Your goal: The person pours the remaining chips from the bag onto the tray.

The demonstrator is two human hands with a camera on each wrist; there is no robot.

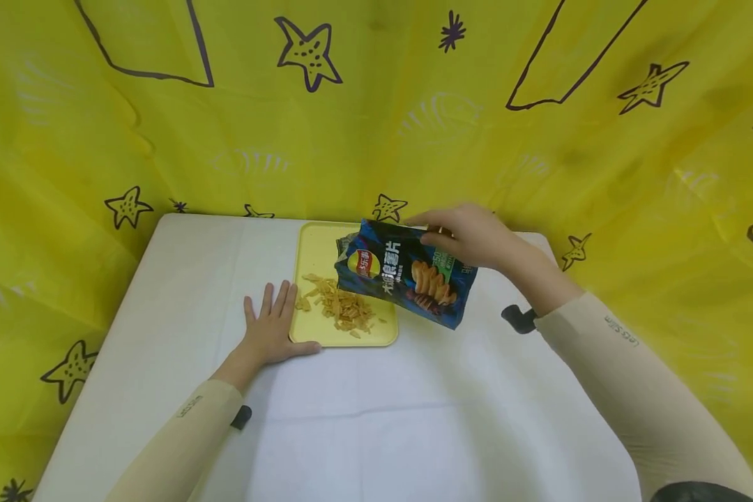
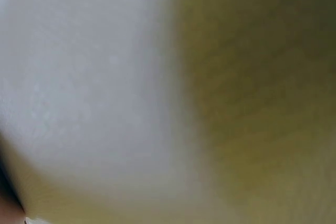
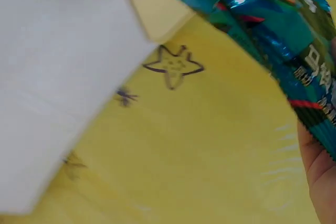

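Note:
My right hand (image 1: 470, 236) grips the upper edge of a dark blue potato chip bag (image 1: 408, 275). The bag lies on its side in the air, its torn end over a pale yellow tray (image 1: 314, 244). Broken chips (image 1: 345, 307) are piled on the tray's lower half, partly below the bag. Spread flat, my left hand (image 1: 270, 331) rests at the tray's left edge, with the thumb along its near corner. In the right wrist view the bag (image 3: 262, 24) fills the upper right, with part of the hand (image 3: 320, 182) behind it. The left wrist view is blurred.
A white-covered table (image 1: 364, 418) carries the tray near its far edge. Yellow curtains (image 1: 364, 139) with starfish drawings hang close behind the table and along both sides. Dark straps with small black pieces (image 1: 519, 319) show at the wrists.

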